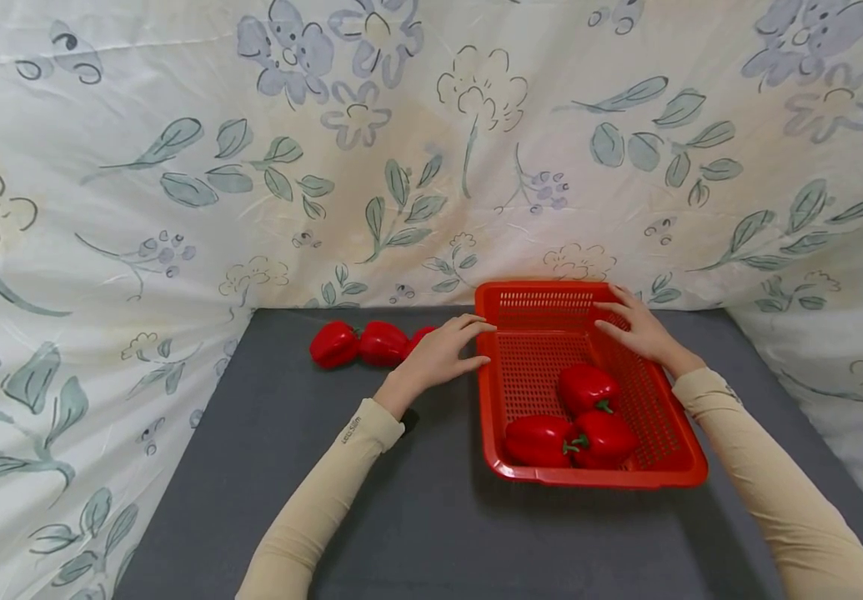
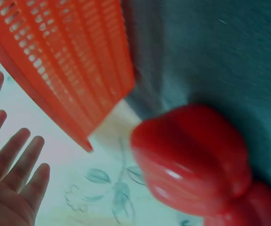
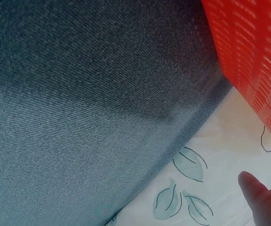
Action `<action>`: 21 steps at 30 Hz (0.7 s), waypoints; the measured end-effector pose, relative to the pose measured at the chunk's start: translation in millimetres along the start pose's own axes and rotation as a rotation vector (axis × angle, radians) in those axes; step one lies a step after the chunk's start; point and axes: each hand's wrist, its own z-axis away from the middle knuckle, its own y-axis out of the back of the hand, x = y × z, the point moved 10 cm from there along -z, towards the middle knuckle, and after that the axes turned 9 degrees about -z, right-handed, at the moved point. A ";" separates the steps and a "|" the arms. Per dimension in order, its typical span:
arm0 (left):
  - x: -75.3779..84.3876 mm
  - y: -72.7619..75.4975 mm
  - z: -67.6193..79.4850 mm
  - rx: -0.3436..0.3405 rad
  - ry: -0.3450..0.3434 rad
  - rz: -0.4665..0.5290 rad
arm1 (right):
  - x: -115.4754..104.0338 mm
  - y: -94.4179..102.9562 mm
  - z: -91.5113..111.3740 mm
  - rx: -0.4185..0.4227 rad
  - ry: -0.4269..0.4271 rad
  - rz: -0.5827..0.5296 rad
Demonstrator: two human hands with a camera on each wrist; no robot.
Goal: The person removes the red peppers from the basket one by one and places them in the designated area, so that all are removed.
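A red plastic basket (image 1: 589, 478) with slotted walls stands on the dark table. Inside its near half lie three glossy red bell peppers (image 1: 539, 442) with green stems. My left hand (image 1: 442, 354) hovers at the basket's left rim, fingers extended; the left wrist view shows this hand (image 2: 12, 188) apart from the basket wall (image 2: 78, 56). Over the far right rim is my right hand (image 1: 641, 329), fingers loosely spread toward the inside. Whether it touches the rim I cannot tell. In the right wrist view only part of that hand (image 3: 269, 202) shows.
Left of the basket, a row of red bell peppers (image 1: 383, 343) lies near the table's back edge, the rightmost one (image 1: 422, 336) partly hidden by my left hand. Flower-patterned cloth (image 1: 401, 208) hangs behind the dark table (image 1: 266, 450) and along its sides.
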 end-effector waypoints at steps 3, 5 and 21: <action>12.4 -2.7 -5.1 -0.054 -0.033 0.009 | -1.0 0.4 0.0 -0.001 0.000 0.004; 18.4 -3.6 -7.9 -0.078 -0.047 0.017 | -1.4 0.5 -0.2 0.001 0.001 0.006; 66.1 -19.2 -13.0 -0.250 -0.246 0.064 | -1.8 0.0 0.6 -0.001 -0.007 0.004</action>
